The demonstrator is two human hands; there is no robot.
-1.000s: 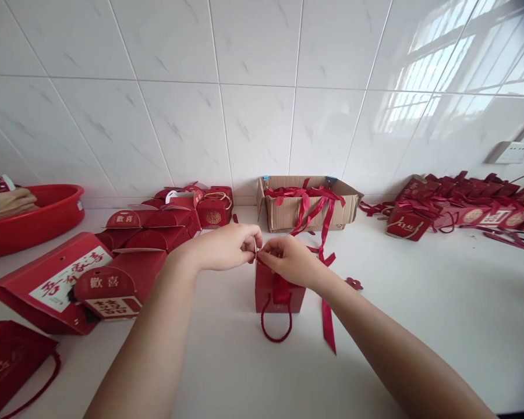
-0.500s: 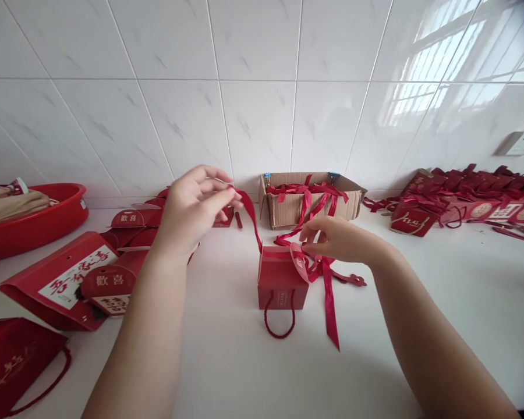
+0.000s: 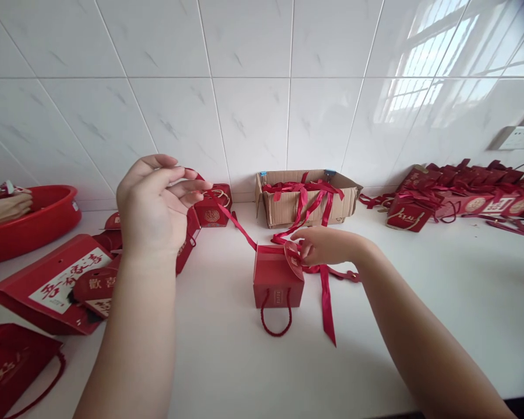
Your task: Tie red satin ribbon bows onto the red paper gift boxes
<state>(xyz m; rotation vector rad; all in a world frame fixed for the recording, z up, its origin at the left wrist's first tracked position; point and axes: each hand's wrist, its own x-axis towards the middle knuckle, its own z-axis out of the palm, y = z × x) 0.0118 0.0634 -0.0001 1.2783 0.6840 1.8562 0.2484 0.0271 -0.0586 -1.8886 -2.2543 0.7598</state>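
A small red gift box with a cord handle stands on the white table in front of me. A red ribbon runs through its top and rises leftward to my left hand, which pinches its end up in the air. My right hand is at the right side of the box, fingers bent against its rounded flap; the fingertips are partly hidden. Below that hand, a loose ribbon tail hangs down onto the table.
A cardboard box of ribbons stands by the tiled wall. Rows of finished-looking red boxes line the right side. Several red boxes and bags lie at left. Another person's hands work over a red basin.
My left hand has moved left and slightly up, drawing the ribbon out longer from the box. My right hand has come down closer onto the flap.
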